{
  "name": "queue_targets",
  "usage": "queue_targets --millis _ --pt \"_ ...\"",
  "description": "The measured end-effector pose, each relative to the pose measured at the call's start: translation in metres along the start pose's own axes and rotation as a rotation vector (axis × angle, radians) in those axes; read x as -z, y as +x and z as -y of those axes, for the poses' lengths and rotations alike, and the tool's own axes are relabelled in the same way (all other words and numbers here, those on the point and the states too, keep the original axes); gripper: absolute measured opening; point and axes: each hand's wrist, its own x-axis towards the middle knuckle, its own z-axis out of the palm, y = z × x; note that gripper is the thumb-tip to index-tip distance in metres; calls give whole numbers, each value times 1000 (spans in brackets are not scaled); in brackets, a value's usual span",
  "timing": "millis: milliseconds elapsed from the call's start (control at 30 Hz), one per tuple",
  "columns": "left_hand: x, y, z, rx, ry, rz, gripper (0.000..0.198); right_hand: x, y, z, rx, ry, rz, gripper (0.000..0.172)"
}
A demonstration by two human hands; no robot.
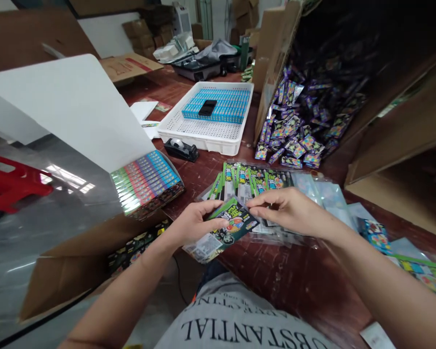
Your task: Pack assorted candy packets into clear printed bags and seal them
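My left hand (195,220) grips a green and black printed packet (228,228) from below, thumb on its face. My right hand (290,209) pinches the packet's top right edge with closed fingers. The packet is held just above the front edge of the dark red table (294,281). Behind it lies a row of similar green packets (250,182) in clear sleeves, overlapping one another.
A white perforated tray (207,131) holds blue boxes and a black phone (207,107). A tape dispenser (181,149) sits before it. A tipped carton (276,53) spills purple packs (298,140). An open display box (147,182) and a cardboard box (76,266) stand on my left.
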Motion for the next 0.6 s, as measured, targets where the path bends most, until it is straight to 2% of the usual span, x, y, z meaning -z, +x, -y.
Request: queue_targets --millis 133,267,433,533,600 --pt "2 2 4 -10 40 78 46 -7 -11 -8 -61 130 76 22" --pt "1 6 7 -9 91 140 49 -19 -23 -10 -89 65 -22 15" --pt "-3 10 9 -1 154 236 51 -33 -32 -20 -146 203 -43 20" --pt "-13 8 9 -39 410 139 63 -43 -32 -27 -251 334 -120 25" --pt "-27 5 10 -71 570 70 93 -49 -30 -31 -341 418 -208 28"
